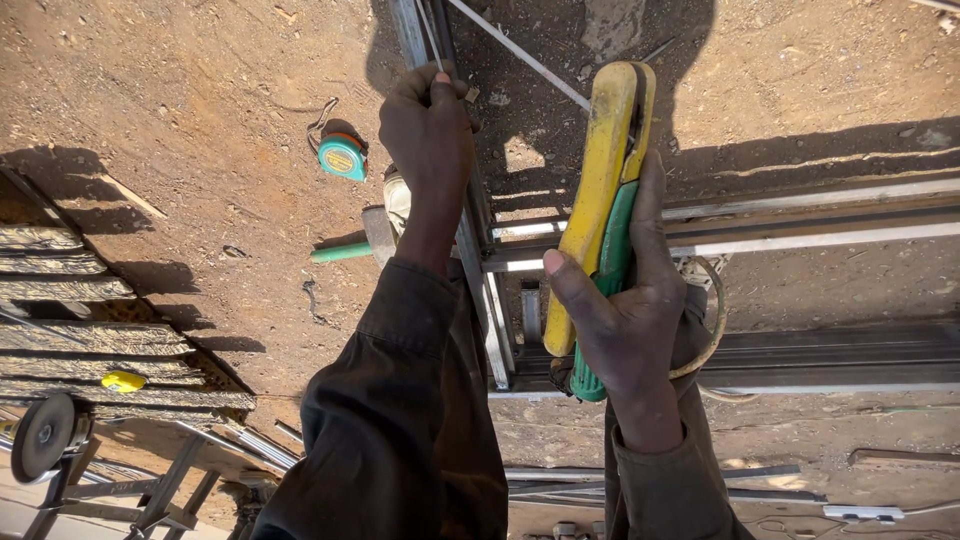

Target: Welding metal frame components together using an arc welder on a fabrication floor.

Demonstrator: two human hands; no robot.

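Note:
My right hand [628, 305] is closed around a yellow and green welding electrode holder [600, 200], its yellow jaw pointing away from me. A cable loops out beside that wrist. My left hand [428, 135] is stretched forward and pinches a thin rod [432, 40] over a grey metal frame bar [470, 235]. Both arms wear dark sleeves. The frame's rails [800, 235] run off to the right over the dirt ground.
A teal and orange tape measure [343, 156] lies on the dirt at the left. A hammer with a green handle [345, 250] lies beside the frame. Corrugated sheets [90, 340] and an angle grinder [45, 435] are at the lower left. More steel bars lie at the bottom.

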